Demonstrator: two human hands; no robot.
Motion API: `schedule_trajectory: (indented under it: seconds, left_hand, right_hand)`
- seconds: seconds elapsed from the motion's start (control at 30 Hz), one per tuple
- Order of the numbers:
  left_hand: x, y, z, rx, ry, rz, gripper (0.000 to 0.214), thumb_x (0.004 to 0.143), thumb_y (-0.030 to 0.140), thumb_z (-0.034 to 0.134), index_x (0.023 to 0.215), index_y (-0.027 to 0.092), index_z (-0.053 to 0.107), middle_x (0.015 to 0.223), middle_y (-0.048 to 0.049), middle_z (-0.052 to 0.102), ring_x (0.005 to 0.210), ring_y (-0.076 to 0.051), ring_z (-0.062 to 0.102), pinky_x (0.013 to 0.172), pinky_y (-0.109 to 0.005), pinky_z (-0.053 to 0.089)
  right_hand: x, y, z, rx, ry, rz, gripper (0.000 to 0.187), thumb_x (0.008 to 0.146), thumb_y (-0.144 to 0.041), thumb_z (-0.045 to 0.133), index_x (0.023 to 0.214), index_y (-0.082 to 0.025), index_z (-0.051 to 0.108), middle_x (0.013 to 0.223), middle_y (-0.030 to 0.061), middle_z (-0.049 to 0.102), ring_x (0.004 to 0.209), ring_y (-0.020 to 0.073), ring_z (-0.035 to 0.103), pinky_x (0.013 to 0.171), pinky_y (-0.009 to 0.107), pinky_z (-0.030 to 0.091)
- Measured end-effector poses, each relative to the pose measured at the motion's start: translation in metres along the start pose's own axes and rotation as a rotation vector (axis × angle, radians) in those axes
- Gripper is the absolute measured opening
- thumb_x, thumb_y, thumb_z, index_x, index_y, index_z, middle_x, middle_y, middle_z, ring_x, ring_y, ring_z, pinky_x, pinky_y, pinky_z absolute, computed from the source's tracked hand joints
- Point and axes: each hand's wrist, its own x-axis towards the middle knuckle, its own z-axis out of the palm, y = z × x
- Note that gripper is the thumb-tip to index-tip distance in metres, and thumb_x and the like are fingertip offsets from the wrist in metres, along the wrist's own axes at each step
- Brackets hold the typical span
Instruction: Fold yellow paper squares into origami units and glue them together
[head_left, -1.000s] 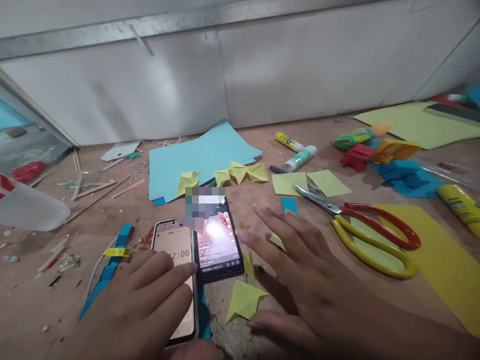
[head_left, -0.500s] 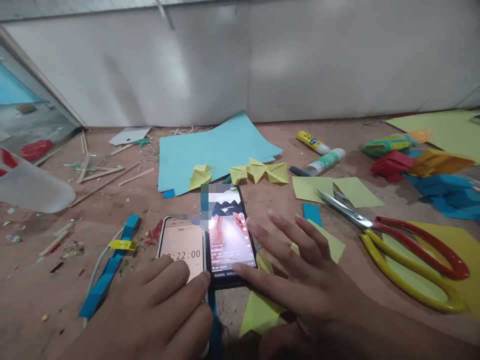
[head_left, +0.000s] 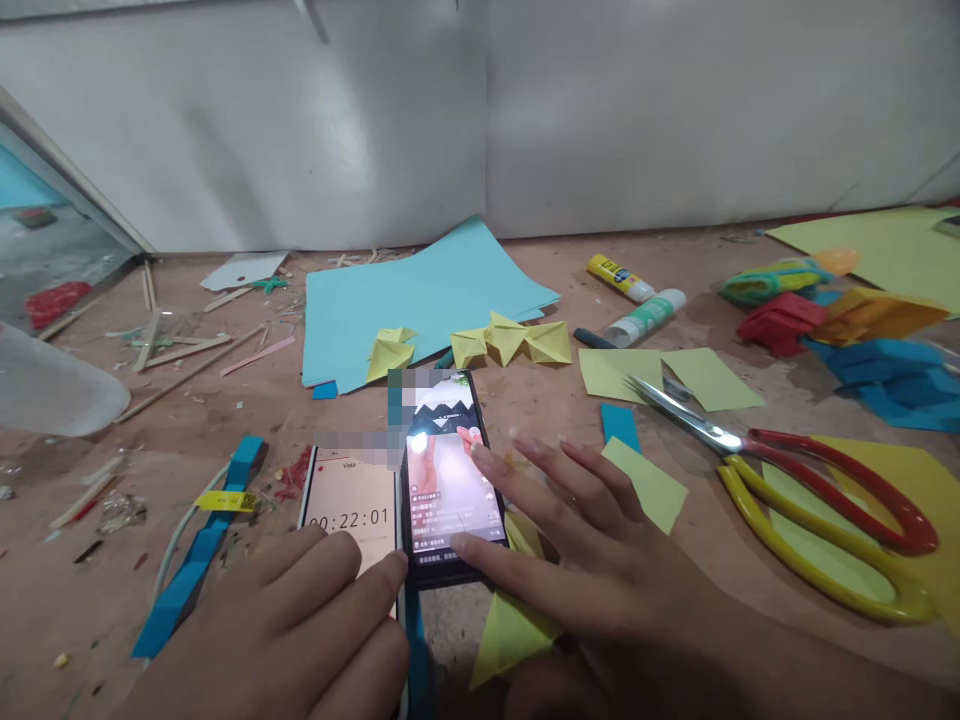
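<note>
In the head view, I see the right hand (head_left: 600,560) with its index fingertip low on the screen of the video phone (head_left: 450,490), that grip spread wide with nothing held; a small sideways slip there could trigger an unwanted control. The left hand (head_left: 300,620) is curled over the stopwatch phone (head_left: 349,490), its index fingertip at the edge facing the other phone; I cannot tell whether that grip pinches anything, but a nudge could knock the phones askew on the bench (head_left: 232,400). A folded yellow paper piece (head_left: 506,640) is partly hidden by the right hand, and a dropped palm could crease it. To the right, the scissors (head_left: 731,440) lie with their blades over a yellow square (head_left: 611,372), so a wide sweep could catch them. Beyond the phones are folded yellow pieces (head_left: 506,340), pale-blue sheets (head_left: 420,290) and two glue sticks (head_left: 646,318); a blue strip (head_left: 195,560) lies left.
</note>
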Motion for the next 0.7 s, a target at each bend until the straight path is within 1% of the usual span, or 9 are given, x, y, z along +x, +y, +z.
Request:
schedule_trajectory:
  seconds: [0.17,0.27,0.37,0.5,0.53,0.6,0.67,0.7]
  left_hand:
    - [-0.002,0.002,0.0,-0.029,-0.011,-0.008,0.029,0.1,0.011,0.043,0.077,0.02,0.058,0.085,-0.0048,0.078,0.062,-0.02,0.059,0.058,-0.038,0.044]
    - [-0.002,0.003,0.0,-0.031,-0.018,-0.002,0.031,0.1,0.009,0.042,0.076,0.021,0.058,0.085,-0.0046,0.079,0.062,-0.02,0.06,0.058,-0.038,0.044]
    - [-0.002,0.003,-0.001,-0.034,-0.031,0.008,0.031,0.1,0.009,0.043,0.076,0.02,0.058,0.086,-0.0039,0.079,0.062,-0.02,0.06,0.058,-0.037,0.044]
    - [0.001,0.003,-0.003,-0.011,-0.018,0.008,0.033,0.1,0.007,0.042,0.074,0.02,0.057,0.086,-0.0027,0.079,0.061,-0.019,0.059,0.058,-0.037,0.044]
    - [0.001,0.003,-0.002,-0.005,-0.008,0.007,0.034,0.1,0.007,0.041,0.074,0.021,0.057,0.085,-0.0022,0.078,0.061,-0.018,0.059,0.058,-0.036,0.044]
    - [0.0,0.005,-0.001,-0.006,0.008,0.007,0.035,0.101,0.006,0.039,0.075,0.021,0.057,0.08,-0.0012,0.076,0.06,-0.018,0.058,0.058,-0.035,0.044]
    - [-0.002,0.007,0.001,-0.016,0.013,0.004,0.035,0.103,0.008,0.039,0.077,0.022,0.057,0.073,0.0002,0.071,0.059,-0.017,0.057,0.058,-0.034,0.044]
    - [-0.003,0.008,0.002,-0.013,0.033,0.0,0.035,0.103,0.007,0.039,0.077,0.023,0.057,0.07,0.0012,0.069,0.058,-0.017,0.057,0.058,-0.033,0.043]
  right_hand:
    - [0.0,0.001,-0.002,0.003,-0.036,-0.008,0.075,0.083,-0.078,0.062,0.136,-0.026,0.062,0.169,0.0186,0.028,0.156,0.0351,0.024,0.124,0.049,0.017]
    - [-0.001,0.001,-0.002,0.017,-0.064,-0.017,0.076,0.084,-0.079,0.061,0.137,-0.025,0.062,0.17,0.0198,0.027,0.157,0.0356,0.023,0.124,0.049,0.016]
    - [-0.002,0.002,-0.002,0.022,-0.068,-0.023,0.075,0.085,-0.079,0.059,0.136,-0.024,0.062,0.169,0.0205,0.029,0.156,0.0366,0.024,0.124,0.05,0.015]
    - [0.0,0.002,-0.003,0.012,-0.037,-0.019,0.075,0.087,-0.077,0.059,0.141,-0.025,0.059,0.168,0.0187,0.03,0.153,0.0361,0.029,0.122,0.049,0.02]
    - [0.001,0.001,-0.004,0.022,-0.018,-0.011,0.074,0.088,-0.075,0.059,0.143,-0.025,0.057,0.166,0.0181,0.034,0.152,0.0352,0.031,0.121,0.048,0.022]
    - [0.002,0.001,-0.006,0.06,0.051,0.006,0.068,0.091,-0.071,0.058,0.139,-0.022,0.059,0.155,0.0164,0.049,0.144,0.0326,0.041,0.117,0.045,0.028]
    - [0.003,0.0,-0.009,0.105,0.149,0.027,0.057,0.093,-0.066,0.059,0.126,-0.019,0.065,0.132,0.0129,0.065,0.127,0.0286,0.054,0.108,0.04,0.036]
    - [0.003,0.0,-0.012,0.129,0.189,0.026,0.052,0.094,-0.064,0.06,0.118,-0.018,0.067,0.12,0.0108,0.069,0.117,0.0265,0.058,0.101,0.039,0.039]
